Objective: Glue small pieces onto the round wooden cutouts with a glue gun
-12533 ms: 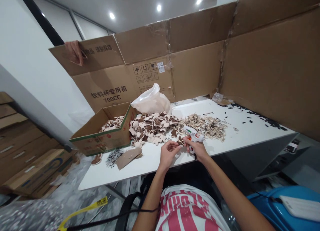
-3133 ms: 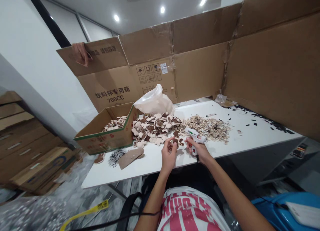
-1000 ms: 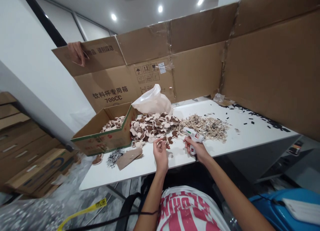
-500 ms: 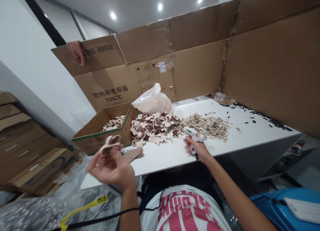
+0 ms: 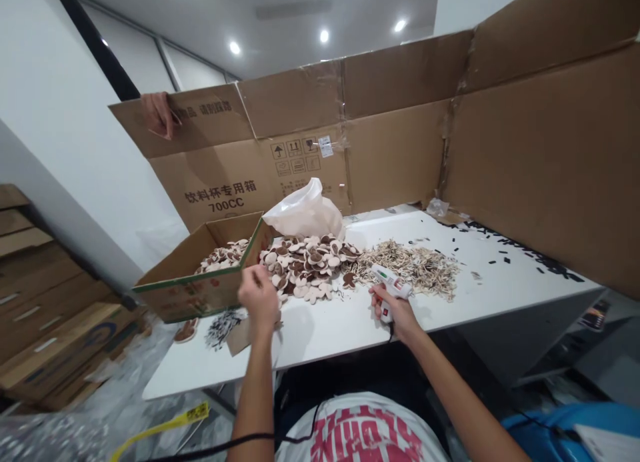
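Note:
My right hand [image 5: 393, 309] is wrapped round a white glue gun [image 5: 393, 282], its nozzle end beside a heap of thin beige strips [image 5: 415, 265]. My left hand [image 5: 259, 295] is raised over the table by the front right corner of an open cardboard box [image 5: 200, 295]; its fingers are closed, and what they hold, if anything, cannot be made out. Just right of it lies a pile of white and brown felt pieces [image 5: 310, 262]. More felt pieces [image 5: 225, 257] fill part of the box. A felt piece [image 5: 187, 330] rests on the table's left part, near small dark pieces [image 5: 221, 327].
Tall cardboard panels [image 5: 300, 162] stand behind the white table [image 5: 320, 332]. A white plastic bag [image 5: 307, 212] sits behind the felt pile. Black bits [image 5: 515, 249] are scattered at the right. Stacked cartons [image 5: 60, 342] stand at the left, and a blue object [image 5: 565, 429] at lower right.
My left hand has moved right and away from me, from the table's left side to beside the box corner. The felt piece it held is no longer visible in it. My right hand has barely moved.

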`<state>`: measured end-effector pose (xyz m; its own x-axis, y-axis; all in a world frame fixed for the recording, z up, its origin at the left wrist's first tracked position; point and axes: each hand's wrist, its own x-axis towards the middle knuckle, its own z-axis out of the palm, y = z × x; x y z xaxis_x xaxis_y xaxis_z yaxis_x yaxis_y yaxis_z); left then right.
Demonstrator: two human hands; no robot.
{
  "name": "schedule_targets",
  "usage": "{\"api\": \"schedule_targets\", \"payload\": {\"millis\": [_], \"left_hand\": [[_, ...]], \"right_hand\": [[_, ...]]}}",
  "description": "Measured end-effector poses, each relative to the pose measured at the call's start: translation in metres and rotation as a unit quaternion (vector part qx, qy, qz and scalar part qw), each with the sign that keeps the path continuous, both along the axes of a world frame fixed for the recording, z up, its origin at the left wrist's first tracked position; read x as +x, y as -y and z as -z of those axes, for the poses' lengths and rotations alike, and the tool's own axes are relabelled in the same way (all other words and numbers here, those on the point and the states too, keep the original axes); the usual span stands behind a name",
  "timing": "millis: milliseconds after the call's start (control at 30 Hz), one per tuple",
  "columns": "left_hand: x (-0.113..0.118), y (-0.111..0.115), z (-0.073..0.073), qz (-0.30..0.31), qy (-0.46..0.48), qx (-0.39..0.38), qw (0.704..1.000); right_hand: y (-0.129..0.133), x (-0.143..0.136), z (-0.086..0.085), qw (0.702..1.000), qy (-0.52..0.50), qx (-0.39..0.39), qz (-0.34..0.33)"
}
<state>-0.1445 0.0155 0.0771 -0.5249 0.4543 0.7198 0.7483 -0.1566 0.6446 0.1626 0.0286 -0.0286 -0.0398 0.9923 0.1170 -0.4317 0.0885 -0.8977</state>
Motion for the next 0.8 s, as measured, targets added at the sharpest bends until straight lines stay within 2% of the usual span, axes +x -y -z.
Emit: {"api": "schedule_targets", "payload": {"millis": [67, 133, 200, 233, 300, 400, 467, 567, 800], "left_hand": [[0.036, -0.003, 0.019, 0.126, 0.008, -0.081, 0.989], [0.068, -0.009, 0.034, 0.227, -0.022, -0.129, 0.965], [0.092, -0.019, 0.045, 0.301, -0.049, -0.147, 0.941], [0.101, -0.024, 0.05, 0.318, -0.057, -0.153, 0.934], [0.115, -0.034, 0.06, 0.315, -0.071, -0.172, 0.931], [0.128, -0.047, 0.073, 0.254, -0.101, -0.213, 0.938], [0.134, -0.052, 0.079, 0.224, -0.123, -0.238, 0.937], [0.135, -0.054, 0.085, 0.219, -0.143, -0.256, 0.931], [0.124, -0.047, 0.081, 0.235, -0.141, -0.144, 0.951]], "right_hand": [[0.0, 0.001, 0.0, 0.999, -0.025, 0.009, 0.034], [0.0, 0.001, 0.0, 0.997, -0.041, 0.017, 0.067], [-0.001, 0.0, 0.001, 0.995, -0.047, 0.017, 0.088], [-0.002, 0.0, 0.002, 0.994, -0.049, 0.014, 0.092], [-0.004, -0.001, 0.003, 0.994, -0.056, 0.003, 0.09], [-0.006, -0.001, 0.004, 0.994, -0.065, -0.009, 0.082], [-0.006, -0.001, 0.004, 0.995, -0.069, -0.01, 0.075], [-0.006, -0.002, 0.004, 0.995, -0.078, -0.009, 0.07], [-0.008, -0.006, 0.005, 0.992, -0.092, 0.001, 0.088]]}}
